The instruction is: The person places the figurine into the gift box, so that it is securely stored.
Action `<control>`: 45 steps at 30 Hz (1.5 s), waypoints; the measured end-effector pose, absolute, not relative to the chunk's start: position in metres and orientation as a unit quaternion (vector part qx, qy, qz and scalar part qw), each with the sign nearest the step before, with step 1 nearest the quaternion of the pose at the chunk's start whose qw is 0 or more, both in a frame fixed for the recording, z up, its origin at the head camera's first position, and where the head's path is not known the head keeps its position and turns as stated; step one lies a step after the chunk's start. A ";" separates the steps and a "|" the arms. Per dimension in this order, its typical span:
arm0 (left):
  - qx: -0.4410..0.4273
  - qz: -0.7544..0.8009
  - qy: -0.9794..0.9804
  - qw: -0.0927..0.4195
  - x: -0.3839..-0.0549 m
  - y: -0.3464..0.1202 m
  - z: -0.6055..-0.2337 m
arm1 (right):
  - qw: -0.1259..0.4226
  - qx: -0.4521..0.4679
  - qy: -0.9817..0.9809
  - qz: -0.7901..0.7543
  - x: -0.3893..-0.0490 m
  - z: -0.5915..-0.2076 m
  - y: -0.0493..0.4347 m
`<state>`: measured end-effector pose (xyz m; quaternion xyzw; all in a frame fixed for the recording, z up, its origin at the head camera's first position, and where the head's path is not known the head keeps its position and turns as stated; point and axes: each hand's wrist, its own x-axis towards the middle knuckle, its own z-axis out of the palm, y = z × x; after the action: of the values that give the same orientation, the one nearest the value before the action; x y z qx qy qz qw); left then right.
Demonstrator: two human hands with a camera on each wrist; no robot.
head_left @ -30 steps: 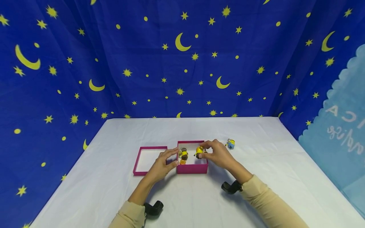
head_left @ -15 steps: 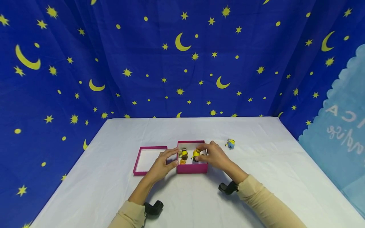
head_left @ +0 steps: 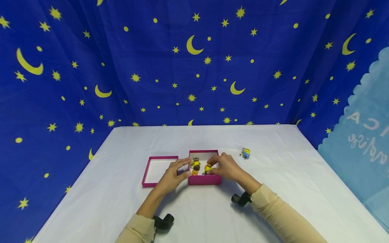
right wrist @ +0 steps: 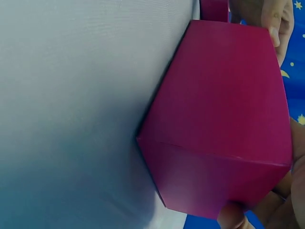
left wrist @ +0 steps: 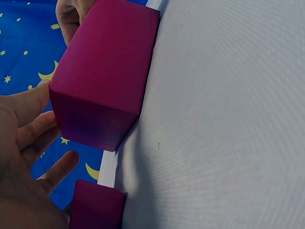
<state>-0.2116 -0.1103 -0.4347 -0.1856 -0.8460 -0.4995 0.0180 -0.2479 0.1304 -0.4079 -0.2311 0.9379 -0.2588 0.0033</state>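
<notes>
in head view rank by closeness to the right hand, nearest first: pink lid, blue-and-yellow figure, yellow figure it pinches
1. Yellow figure: pinched by the right hand.
2. Blue-and-yellow figure: on the table, right of the box.
3. Pink lid: left of the box.

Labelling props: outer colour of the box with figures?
The box is magenta outside, clearest in the right wrist view.

Here we are, a makeshift tabletop set: moon-and-star curtain point(head_left: 152, 60) on three sides, white-covered table point(head_left: 273, 168), scalloped light-blue panel point(head_left: 361, 114) (lettered, too!) at right.
</notes>
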 end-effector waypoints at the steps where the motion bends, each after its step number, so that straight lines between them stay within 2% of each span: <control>1: -0.185 -0.500 -0.846 0.017 -0.212 -0.110 -0.435 | 0.007 -0.236 0.938 -0.255 -0.248 -0.407 0.130; 6: -0.190 -0.505 -0.841 0.017 -0.211 -0.110 -0.436 | 0.028 -0.253 0.938 -0.235 -0.251 -0.404 0.130; 12: -0.217 -0.491 -0.842 0.052 -0.212 -0.110 -0.439 | 0.054 -0.254 0.942 -0.212 -0.256 -0.402 0.128; 19: -0.197 -0.500 -0.843 0.031 -0.211 -0.110 -0.436 | 0.066 -0.265 0.942 -0.194 -0.259 -0.399 0.126; 34: -0.186 -0.503 -0.844 0.022 -0.210 -0.110 -0.434 | 0.111 -0.246 0.950 -0.157 -0.262 -0.395 0.122; 45: -0.182 -0.504 -0.844 0.018 -0.210 -0.109 -0.434 | 0.116 -0.251 0.951 -0.138 -0.263 -0.394 0.121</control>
<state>-0.2096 -0.1089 -0.4337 -0.1816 -0.8441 -0.5042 0.0176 -0.2629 0.1212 -0.3942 -0.2508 0.9511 -0.1379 0.1161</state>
